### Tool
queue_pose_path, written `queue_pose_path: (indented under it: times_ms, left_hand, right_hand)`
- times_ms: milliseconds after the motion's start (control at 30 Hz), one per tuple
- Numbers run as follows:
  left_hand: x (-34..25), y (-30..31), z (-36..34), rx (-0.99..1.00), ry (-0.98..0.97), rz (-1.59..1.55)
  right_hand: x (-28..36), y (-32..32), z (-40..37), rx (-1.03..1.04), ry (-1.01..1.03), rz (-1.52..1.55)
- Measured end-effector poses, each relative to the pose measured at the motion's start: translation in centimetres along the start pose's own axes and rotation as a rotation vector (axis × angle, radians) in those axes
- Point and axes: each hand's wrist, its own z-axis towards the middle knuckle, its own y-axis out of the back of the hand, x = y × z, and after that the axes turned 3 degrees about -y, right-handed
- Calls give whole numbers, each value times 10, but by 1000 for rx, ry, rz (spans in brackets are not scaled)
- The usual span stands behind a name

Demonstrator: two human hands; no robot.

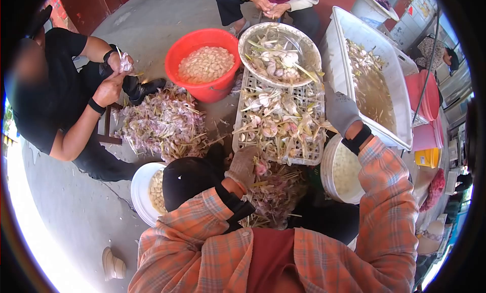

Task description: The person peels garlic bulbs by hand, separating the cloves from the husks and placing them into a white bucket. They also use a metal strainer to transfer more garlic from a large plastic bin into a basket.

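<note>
My left hand (243, 167), in a pale knit glove, is closed around a pinkish garlic bulb (261, 167) at the near edge of a white plastic crate (237, 133). Garlic bulbs with stems (276, 118) cover the crate's slatted top. At its right side is my right hand (342, 112), gloved in grey, with its fingers drawn together; what they hold, if anything, I cannot make out. A round white basin (244, 60) with more garlic stands on the far end of the crate. Below my left hand lies a heap of garlic skins and stems (273, 192).
A red bucket (205, 88) holds peeled cloves. White buckets (142, 192) (331, 164) flank my knees. At right stands a large white tub (336, 55) with murky water and garlic. A person (61, 100) sits left by a skins pile (162, 121); another person (271, 2) sits opposite.
</note>
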Motion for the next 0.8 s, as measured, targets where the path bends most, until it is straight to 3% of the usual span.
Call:
queue_pose_path:
  times_ms: [67,200,333,433,500,567,633,800]
  left_hand:
    - [-2,1,0,33,37,29]
    - [-10,2,0,86,88,155]
    - [3,-2,-5,42,110,135]
    - [24,0,-10,38,404,-245]
    - [27,0,-10,1,557,-448]
    - [27,-4,-11,28,502,-327]
    - [27,-6,-11,92,386,-148]
    - [18,-17,-7,91,476,-285]
  right_hand:
    - [5,14,-6,82,-36,-180]
    - [1,34,-19,-8,-118,-269]
    - [-40,50,-44,-248,-122,-59]
    - [-88,73,-80,-298,-148,186]
    - [-121,88,-102,-215,-285,210]
    - [-174,75,-122,-216,-297,143]
    - [-207,75,-130,-10,-433,38]
    - [-258,44,-120,224,-527,51]
